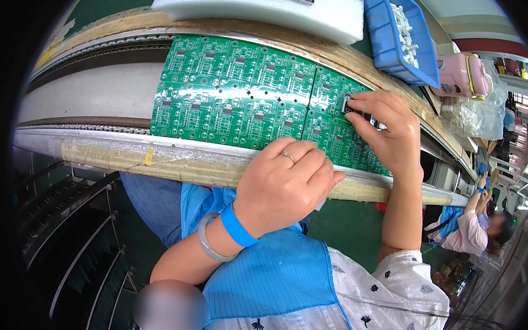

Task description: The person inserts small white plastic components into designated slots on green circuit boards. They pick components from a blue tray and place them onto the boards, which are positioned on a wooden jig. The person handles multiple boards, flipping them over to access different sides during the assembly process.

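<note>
A small dark component sits pinched upright on the right end of a green circuit board panel, which lies flat across the conveyor rails.
</note>
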A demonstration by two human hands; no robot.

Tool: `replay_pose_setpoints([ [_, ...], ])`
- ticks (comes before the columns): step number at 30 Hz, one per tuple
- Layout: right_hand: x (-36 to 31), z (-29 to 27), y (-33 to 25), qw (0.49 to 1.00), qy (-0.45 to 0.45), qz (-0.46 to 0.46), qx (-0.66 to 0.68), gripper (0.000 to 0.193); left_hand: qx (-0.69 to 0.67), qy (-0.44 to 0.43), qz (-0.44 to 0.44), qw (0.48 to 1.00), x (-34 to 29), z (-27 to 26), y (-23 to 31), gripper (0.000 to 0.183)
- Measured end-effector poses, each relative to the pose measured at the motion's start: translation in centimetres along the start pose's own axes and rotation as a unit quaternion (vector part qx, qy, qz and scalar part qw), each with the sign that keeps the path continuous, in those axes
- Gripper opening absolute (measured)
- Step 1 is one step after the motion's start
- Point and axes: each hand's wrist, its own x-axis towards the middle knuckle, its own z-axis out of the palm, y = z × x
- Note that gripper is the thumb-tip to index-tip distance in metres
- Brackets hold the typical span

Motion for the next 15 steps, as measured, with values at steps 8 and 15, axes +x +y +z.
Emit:
replay_pose_setpoints([
  [8,-0.4,0.0,0.1,1.000,0.017,0.015,0.020,0.020,-0.015,-0.010,-0.004,1.000,0.3,-0.1,0.0,0.021],
  [15,-3.3,-2.5,-0.5,0.999,0.049,-0.015,-0.017,0.019,0.006,-0.047,-0.019,0.999,4.2,-2.4,0.8,0.022],
])
